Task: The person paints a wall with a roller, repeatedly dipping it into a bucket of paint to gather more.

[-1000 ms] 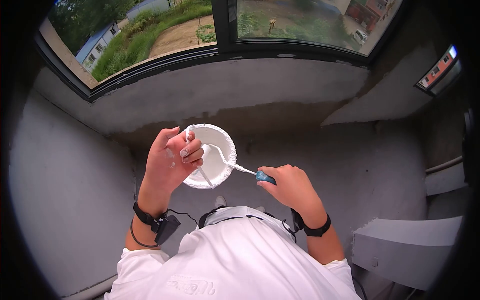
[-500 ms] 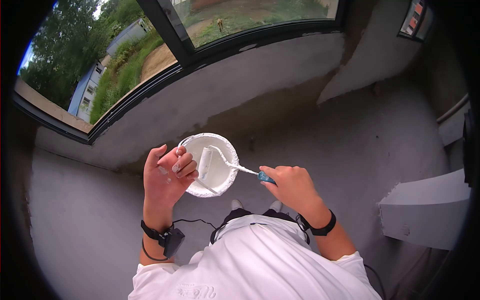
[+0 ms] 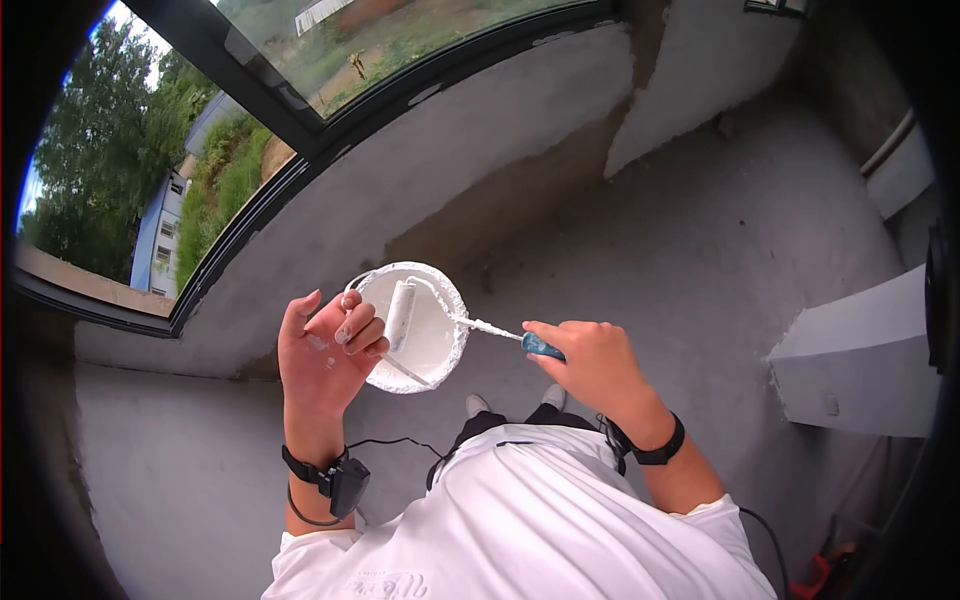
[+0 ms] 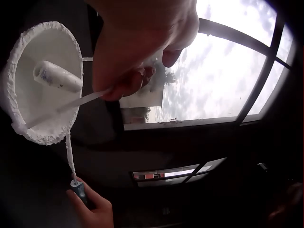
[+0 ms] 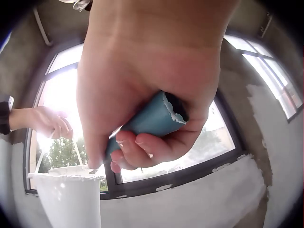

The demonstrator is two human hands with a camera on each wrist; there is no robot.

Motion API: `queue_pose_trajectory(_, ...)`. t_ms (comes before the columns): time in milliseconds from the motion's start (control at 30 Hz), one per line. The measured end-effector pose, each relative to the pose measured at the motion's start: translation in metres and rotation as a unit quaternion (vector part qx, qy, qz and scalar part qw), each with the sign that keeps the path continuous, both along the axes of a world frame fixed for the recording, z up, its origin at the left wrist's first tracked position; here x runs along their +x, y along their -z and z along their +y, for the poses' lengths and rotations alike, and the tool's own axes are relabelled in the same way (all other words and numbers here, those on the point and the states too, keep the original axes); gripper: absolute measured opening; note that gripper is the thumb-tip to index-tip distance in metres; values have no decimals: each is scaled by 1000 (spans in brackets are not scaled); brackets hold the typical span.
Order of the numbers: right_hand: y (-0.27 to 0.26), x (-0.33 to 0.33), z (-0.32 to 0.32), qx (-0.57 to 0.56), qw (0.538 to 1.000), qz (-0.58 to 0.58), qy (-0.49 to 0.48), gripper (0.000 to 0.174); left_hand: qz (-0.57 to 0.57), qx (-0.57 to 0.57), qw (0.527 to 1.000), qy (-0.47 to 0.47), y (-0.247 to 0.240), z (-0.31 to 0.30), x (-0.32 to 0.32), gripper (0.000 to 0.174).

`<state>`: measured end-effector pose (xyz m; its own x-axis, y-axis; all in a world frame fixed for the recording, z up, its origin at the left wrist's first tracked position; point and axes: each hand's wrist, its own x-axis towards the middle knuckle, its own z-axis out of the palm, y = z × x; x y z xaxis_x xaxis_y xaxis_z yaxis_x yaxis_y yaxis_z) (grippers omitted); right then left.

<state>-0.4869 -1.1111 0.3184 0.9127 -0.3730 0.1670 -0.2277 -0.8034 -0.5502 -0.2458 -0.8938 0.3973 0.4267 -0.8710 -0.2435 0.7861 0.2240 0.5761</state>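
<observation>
A white bucket (image 3: 455,365) with a paint-crusted rim hangs from its thin handle (image 3: 405,372). The left hand (image 3: 335,345), palm up and spotted with white, hooks its curled fingers round that handle. Inside the bucket lies the white sleeve of a paint roller (image 3: 401,315), and its paint-coated frame crosses the rim on the right. The right hand (image 3: 595,365) grips the roller's blue handle (image 3: 541,346); in the right wrist view the fingers wrap round this handle (image 5: 154,116). From the left wrist view, the roller sleeve (image 4: 59,77) rests against the bucket's inner wall.
A dark-framed window (image 3: 315,140) stands ahead, over a partly whitened wall (image 3: 330,235). Grey floor (image 3: 680,260) spreads below, around the person's shoes (image 3: 478,405). At the right juts a pale block-shaped ledge (image 3: 850,365). Each wrist wears a black strap (image 3: 660,445) with a cable.
The head view has turned, so the window shifts left and tilts. More of the roller sleeve shows inside the bucket. Both hands keep their hold on the bucket handle and the roller.
</observation>
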Motion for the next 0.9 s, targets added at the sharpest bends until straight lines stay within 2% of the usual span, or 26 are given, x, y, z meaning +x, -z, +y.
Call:
queue_pose_trajectory(333, 10, 2, -2, 4, 1000, -1, 3, 32, 4, -1, 1000, 9, -2, -5, 1, 33)
queue_pose_trajectory(700, 9, -3, -11, 22, 999, -3, -48, 26, 0, 13, 1000, 2, -5, -8, -2, 33)
queue_pose_trajectory(833, 10, 3, -11, 40, 996, -61, -59, 26, -10, 4, 1000, -3, -5, -6, 0, 33)
queue_pose_trajectory(900, -2, 8, -8, -7, 998, 28, -48, 28, -11, 14, 1000, 12, -4, -5, 1, 33)
